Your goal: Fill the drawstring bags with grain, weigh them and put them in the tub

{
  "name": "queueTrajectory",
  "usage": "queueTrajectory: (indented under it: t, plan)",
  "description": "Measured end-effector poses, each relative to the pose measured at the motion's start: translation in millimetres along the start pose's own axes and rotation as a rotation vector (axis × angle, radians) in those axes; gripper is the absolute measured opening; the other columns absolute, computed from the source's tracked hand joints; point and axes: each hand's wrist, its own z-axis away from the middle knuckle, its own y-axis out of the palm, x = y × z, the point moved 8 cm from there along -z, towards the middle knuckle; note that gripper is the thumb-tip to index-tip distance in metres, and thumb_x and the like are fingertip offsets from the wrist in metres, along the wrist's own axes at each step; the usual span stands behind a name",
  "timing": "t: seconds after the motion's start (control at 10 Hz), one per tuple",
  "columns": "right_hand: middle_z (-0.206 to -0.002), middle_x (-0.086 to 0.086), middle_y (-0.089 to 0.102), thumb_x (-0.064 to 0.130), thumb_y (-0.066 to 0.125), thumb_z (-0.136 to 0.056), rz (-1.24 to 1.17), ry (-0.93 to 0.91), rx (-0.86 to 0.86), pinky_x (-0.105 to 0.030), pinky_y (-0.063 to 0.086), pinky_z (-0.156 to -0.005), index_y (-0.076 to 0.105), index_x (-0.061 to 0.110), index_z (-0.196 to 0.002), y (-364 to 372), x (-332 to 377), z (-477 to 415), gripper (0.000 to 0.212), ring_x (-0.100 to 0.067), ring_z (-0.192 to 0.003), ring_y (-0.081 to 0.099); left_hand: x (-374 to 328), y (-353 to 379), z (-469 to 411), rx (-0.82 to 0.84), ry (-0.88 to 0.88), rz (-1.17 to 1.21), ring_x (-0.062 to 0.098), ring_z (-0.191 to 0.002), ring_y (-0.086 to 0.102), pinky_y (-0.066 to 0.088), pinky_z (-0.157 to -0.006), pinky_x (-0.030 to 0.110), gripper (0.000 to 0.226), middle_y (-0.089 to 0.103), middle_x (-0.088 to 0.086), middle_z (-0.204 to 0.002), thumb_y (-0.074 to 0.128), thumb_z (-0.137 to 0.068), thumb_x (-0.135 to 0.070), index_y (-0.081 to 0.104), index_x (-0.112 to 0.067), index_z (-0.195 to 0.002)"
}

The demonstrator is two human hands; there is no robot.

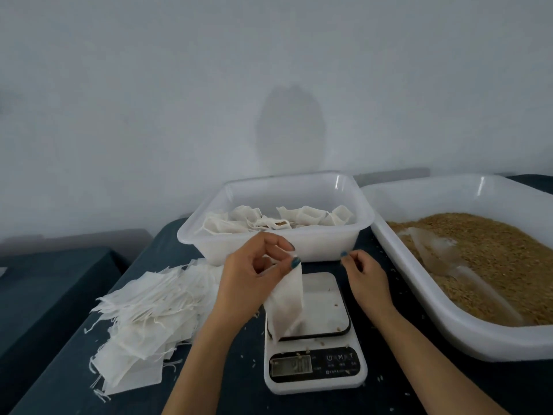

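Left hand (257, 274): raised over the scale, thumb and fingertips pinching the top edge of a bag.
Bag (285, 304): white cloth, hanging upright from the left hand; its lower end is over the near left part of the scale plate, and contact cannot be judged.
Right hand (365, 274): just right of the bag and level with its top, fingers curled, thumb and forefinger pressed together; whether a string lies between them cannot be told.
Scale (317, 381): white, on the table in front of the person; loose grains on the plate, display unreadable.
Tub (323, 247): white, directly behind the scale, holding filled bags (269, 220).
Grain (478, 259): brown, in a large tray (466, 333) to the right, with a clear scoop (443, 259) lying in it.
Empty bags (149, 319): a loose flat pile left of the scale.
Table (389, 369): dark covering, scattered with grains.
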Motion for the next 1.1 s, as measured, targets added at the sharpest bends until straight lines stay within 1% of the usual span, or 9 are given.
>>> queueTrajectory:
  t: [0.2, 0.4, 0.5, 0.6, 0.7, 0.8, 0.9, 1.0, 1.1]
  plan:
    - [-0.069, 0.000, 0.057, 0.032, 0.053, -0.098, -0.023, 0.022, -0.011, -0.024, 0.037, -0.053, 0.056, 0.018, -0.079, -0.8, 0.7, 0.1, 0.024, -0.007, -0.058, 0.049, -25.5, -37.1, -48.0, -0.095, 0.027, -0.166, 0.002, -0.058, 0.057, 0.042, -0.052, 0.012, 0.022, 0.072, -0.014, -0.080, 0.075, -0.086, -0.014, 0.066, -0.034, -0.086]
    - [-0.065, 0.002, 0.049, 0.030, 0.056, -0.097, -0.051, 0.026, -0.009, -0.025, 0.034, -0.053, 0.053, 0.015, -0.077, -1.1, 0.6, -0.8, 0.025, -0.008, -0.055, 0.043, -33.4, -54.6, -114.4, -0.209, 0.073, -0.396, 0.006, -0.065, 0.056, 0.041, -0.065, 0.013, 0.031, 0.064, -0.017, -0.106, 0.050, -0.094, 0.003, 0.060, -0.025, -0.102]
    - [-0.063, 0.004, 0.047, 0.030, 0.058, -0.095, -0.044, 0.016, 0.003, -0.024, 0.034, -0.053, 0.052, 0.015, -0.075, 0.8, 0.9, -0.2, 0.026, -0.007, -0.054, 0.042, -16.8, -44.5, -151.2, -0.174, 0.006, -0.563, 0.033, -0.091, 0.060, 0.042, -0.077, 0.026, 0.042, 0.059, 0.006, -0.126, 0.039, -0.091, 0.011, 0.066, -0.019, -0.106]
    - [-0.065, 0.003, 0.049, 0.030, 0.058, -0.095, -0.046, 0.012, 0.011, -0.024, 0.035, -0.053, 0.054, 0.015, -0.076, 0.6, 1.1, 0.5, 0.025, -0.006, -0.055, 0.044, -3.4, -36.0, -180.9, -0.157, -0.052, -0.641, 0.030, -0.115, 0.058, 0.046, -0.092, 0.029, 0.046, 0.053, 0.010, -0.136, 0.036, -0.092, 0.012, 0.071, -0.016, -0.105]
    - [-0.065, 0.003, 0.051, 0.030, 0.058, -0.096, -0.052, 0.011, 0.007, -0.017, 0.034, -0.049, 0.055, 0.015, -0.078, -0.8, 0.5, -0.1, 0.024, -0.002, -0.052, 0.046, 11.0, -36.2, -196.4, -0.234, -0.122, -0.632, 0.023, -0.122, 0.054, 0.044, -0.098, 0.024, 0.046, 0.053, 0.011, -0.137, 0.038, -0.093, 0.013, 0.073, -0.014, -0.108]
    - [-0.064, 0.005, 0.050, 0.029, 0.058, -0.096, -0.063, 0.020, -0.002, -0.016, 0.035, -0.049, 0.054, 0.018, -0.075, -1.1, -0.1, 0.1, 0.024, 0.001, -0.052, 0.048, 39.8, -31.0, -191.8, -0.246, -0.264, -0.626, 0.026, -0.122, 0.057, 0.044, -0.103, 0.028, 0.048, 0.055, 0.012, -0.138, 0.040, -0.089, 0.014, 0.071, -0.011, -0.117]
    - [-0.062, 0.005, 0.048, 0.028, 0.059, -0.096, -0.071, 0.010, 0.004, -0.017, 0.034, -0.051, 0.052, 0.018, -0.073, -0.5, -1.3, -1.4, 0.026, -0.001, -0.051, 0.045, 71.1, -18.2, -171.8, -0.143, -0.390, -0.680, 0.028, -0.121, 0.057, 0.044, -0.102, 0.030, 0.043, 0.057, 0.014, -0.136, 0.045, -0.090, 0.008, 0.068, -0.007, -0.121]
    - [-0.061, 0.005, 0.047, 0.027, 0.059, -0.096, -0.067, 0.017, 0.006, -0.018, 0.033, -0.051, 0.052, 0.017, -0.073, 0.0, -0.7, -1.1, 0.026, -0.001, -0.049, 0.044, 86.0, -13.1, -155.7, -0.025, -0.472, -0.730, 0.030, -0.108, 0.063, 0.052, -0.095, 0.035, 0.036, 0.066, 0.017, -0.119, 0.045, -0.090, 0.002, 0.071, -0.006, -0.114]
    - [-0.062, 0.005, 0.048, 0.026, 0.058, -0.096, -0.073, 0.022, -0.010, -0.018, 0.033, -0.050, 0.053, 0.016, -0.074, -1.5, 1.8, -1.2, 0.025, -0.003, -0.049, 0.043, 84.0, -17.6, -150.9, -0.018, -0.471, -0.777, 0.028, -0.102, 0.064, 0.054, -0.087, 0.036, 0.032, 0.066, 0.011, -0.119, 0.048, -0.095, -0.010, 0.071, -0.015, -0.116]
